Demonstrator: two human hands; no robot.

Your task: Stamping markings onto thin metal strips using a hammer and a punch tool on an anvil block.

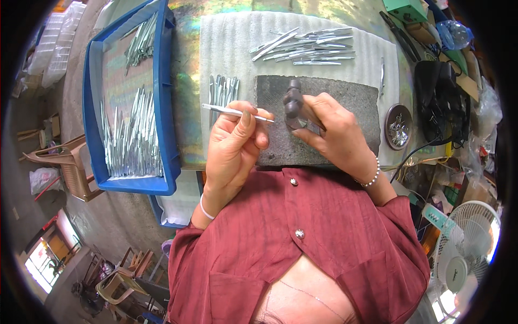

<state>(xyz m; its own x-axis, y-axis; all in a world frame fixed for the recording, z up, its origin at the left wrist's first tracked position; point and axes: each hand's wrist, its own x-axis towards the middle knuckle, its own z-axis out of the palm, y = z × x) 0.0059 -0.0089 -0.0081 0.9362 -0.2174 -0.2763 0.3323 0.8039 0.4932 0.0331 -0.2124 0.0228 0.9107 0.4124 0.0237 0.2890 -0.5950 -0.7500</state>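
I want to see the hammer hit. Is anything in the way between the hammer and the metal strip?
Nothing visible. The right hand holds the hammer over the grey block. The left hand holds the metal strip, its tip lying on the block just left of the hammer head, with bare block between them.

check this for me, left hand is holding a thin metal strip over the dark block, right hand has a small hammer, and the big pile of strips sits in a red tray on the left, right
Not quite: the tray holding the big pile of strips is blue, not red, as the head view shows. The rest stands: the left hand holds a thin metal strip over the dark block, and the right hand holds a small hammer.
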